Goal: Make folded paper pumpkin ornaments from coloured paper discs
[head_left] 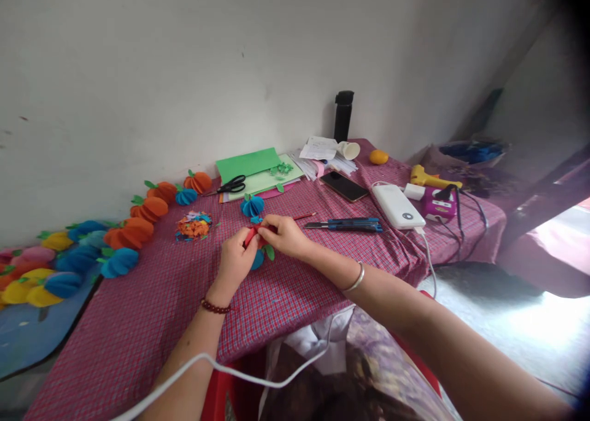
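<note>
My left hand [238,258] and my right hand [286,236] meet over the table. Both have their fingers closed on a small red object [251,235], partly hidden by the fingers, so its kind is unclear. Just below them, a blue paper piece [257,260] and a green paper leaf [270,252] lie partly covered by my right hand. A blue folded-paper pumpkin [252,206] with a green top stands behind the hands. To the right of it rests a red pencil [305,216], close to a blue and black box cutter [353,225].
Paper pumpkins [129,233] line the left side, near a heap of paper scraps [193,226]. Black scissors [232,185] lie on green sheets [253,163]. A phone [343,186], a white power bank [398,206] with cable, a yellow glue gun [433,178] and a black bottle [343,117] are rightward.
</note>
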Motion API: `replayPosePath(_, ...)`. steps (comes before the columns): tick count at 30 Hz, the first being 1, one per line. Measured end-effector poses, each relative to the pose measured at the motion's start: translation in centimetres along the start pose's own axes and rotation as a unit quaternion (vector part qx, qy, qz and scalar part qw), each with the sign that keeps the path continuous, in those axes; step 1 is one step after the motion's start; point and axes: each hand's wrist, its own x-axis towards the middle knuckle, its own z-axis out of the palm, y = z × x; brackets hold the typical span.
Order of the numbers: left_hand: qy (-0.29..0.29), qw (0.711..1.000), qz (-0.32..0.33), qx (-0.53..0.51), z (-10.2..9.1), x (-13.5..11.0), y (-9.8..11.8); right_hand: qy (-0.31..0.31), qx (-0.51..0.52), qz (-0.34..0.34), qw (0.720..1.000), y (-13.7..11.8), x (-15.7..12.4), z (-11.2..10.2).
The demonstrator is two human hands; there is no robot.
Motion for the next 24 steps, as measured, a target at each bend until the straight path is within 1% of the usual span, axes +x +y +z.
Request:
replayPosePath(18, -0.002, 1.0, -0.004, -0.001, -0.01, 0.01, 0.01, -0.005, 0.005, 0.002, 1.0, -0.18, -0.02, -0.14)
replayPosePath(24, -0.005, 1.0, -0.004, 0.015, -0.03, 0.03, -0.12, -0.001, 0.003, 0.009, 1.0, -0.17, -0.06, -0.05)
